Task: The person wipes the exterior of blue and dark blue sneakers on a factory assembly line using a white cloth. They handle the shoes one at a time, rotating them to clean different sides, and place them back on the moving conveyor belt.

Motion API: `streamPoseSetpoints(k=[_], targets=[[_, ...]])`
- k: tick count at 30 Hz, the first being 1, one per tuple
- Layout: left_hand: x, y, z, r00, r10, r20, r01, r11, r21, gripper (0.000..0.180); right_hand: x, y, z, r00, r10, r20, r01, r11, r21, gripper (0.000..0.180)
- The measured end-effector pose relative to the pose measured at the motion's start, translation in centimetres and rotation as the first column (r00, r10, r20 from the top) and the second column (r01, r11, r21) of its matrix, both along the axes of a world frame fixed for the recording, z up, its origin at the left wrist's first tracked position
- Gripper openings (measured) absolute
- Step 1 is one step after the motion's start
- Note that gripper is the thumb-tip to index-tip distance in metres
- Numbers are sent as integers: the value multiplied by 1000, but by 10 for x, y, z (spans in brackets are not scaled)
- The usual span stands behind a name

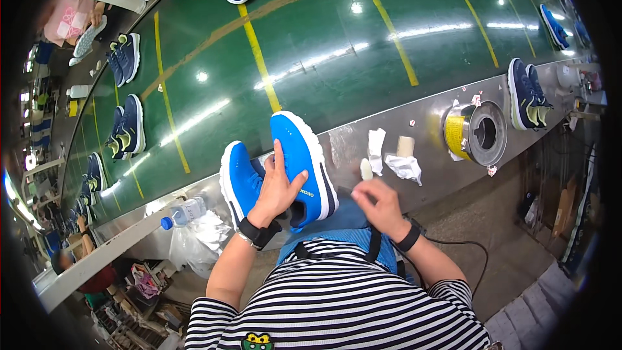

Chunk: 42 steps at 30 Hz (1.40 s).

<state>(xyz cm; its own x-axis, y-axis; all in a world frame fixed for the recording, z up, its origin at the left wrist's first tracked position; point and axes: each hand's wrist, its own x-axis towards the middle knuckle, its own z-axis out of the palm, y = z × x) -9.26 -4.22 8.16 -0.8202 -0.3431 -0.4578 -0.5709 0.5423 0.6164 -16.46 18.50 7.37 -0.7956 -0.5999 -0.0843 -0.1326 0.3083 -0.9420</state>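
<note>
Left hand point(277, 188) fingers clasping bright blue white-soled sneaker point(301, 162) at steel desk point(421, 126) edge, its twin point(240, 178) alongside. Right hand point(379, 204) fingers curled, contents unclear. Nearby: crumpled white cloths point(403, 166), yellow tape roll point(455, 133), plastic water bottle point(184, 212).

Green conveyor belt point(337, 32) carries navy shoe pairs point(124, 58).

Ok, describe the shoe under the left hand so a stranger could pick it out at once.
Start at the green conveyor belt and drop to its steel edge nearest the person. Two bright blue shoes stand there; the left hand rests on the taller shoe. Unlike the navy pairs on the belt, it is vivid blue with a white sole.
</note>
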Motion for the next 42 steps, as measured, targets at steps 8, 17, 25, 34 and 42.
streamPoseSetpoints(k=[8,17,25,34,42], targets=[[-10,8,2,999,26,42,-23,997,-74,88,-45,-2,-32,916,51,-397,72,954,290,29],[-13,13,1,1000,20,4,-20,998,-67,85,-84,45,12,900,-369,233,407,902,-145,11],[-14,12,0,999,17,28,-15,998,-61,84,-149,157,54,690,-551,-470,684,708,174,8],[-12,15,4,999,39,24,-37,996,-85,84,-172,160,25,667,-261,-698,616,720,320,14],[-10,12,0,999,5,-36,-9,993,-116,85,-161,179,24,696,-575,-431,698,683,215,14]])
